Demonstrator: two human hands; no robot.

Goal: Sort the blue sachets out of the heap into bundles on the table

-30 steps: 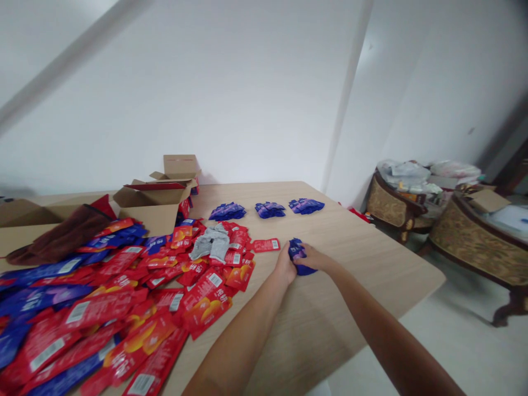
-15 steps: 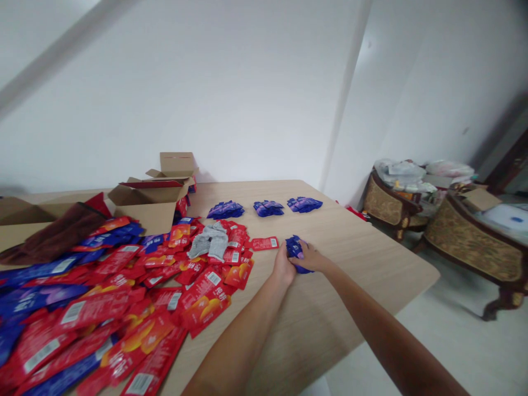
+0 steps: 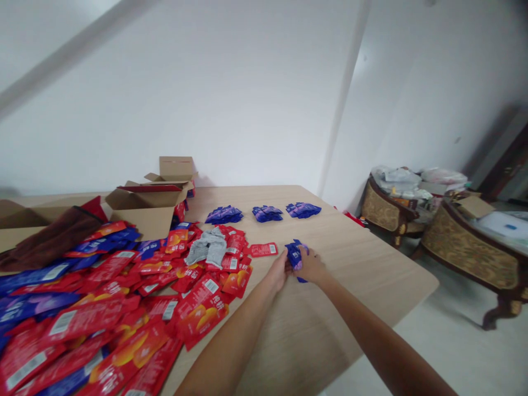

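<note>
Between my two hands, low over the right part of the table, is a small stack of blue-purple packets (image 3: 293, 254). My left hand (image 3: 280, 270) is at the stack's left edge, its fingers partly hidden behind the packets. From the right, my right hand (image 3: 311, 265) grips the stack with its fingers over the top. A single red packet (image 3: 264, 249) lies flat just left of and beyond my hands. Further back sit three bunches of blue-purple packets in a row: a left bunch (image 3: 224, 214), a middle bunch (image 3: 267, 213) and a right bunch (image 3: 303, 209).
A large heap of red and blue packets (image 3: 124, 308) covers the table's left side. Grey knitted gloves (image 3: 207, 247) and a brown cloth (image 3: 53, 237) lie on it. Open cardboard boxes (image 3: 142, 212) stand behind. Patterned armchairs (image 3: 474, 250) loaded with bags stand beyond the table's right edge.
The view has shifted slightly. My right hand's grip on the packets has changed a little, and the stack is still between both hands. The three bunches behind are unmoved.
</note>
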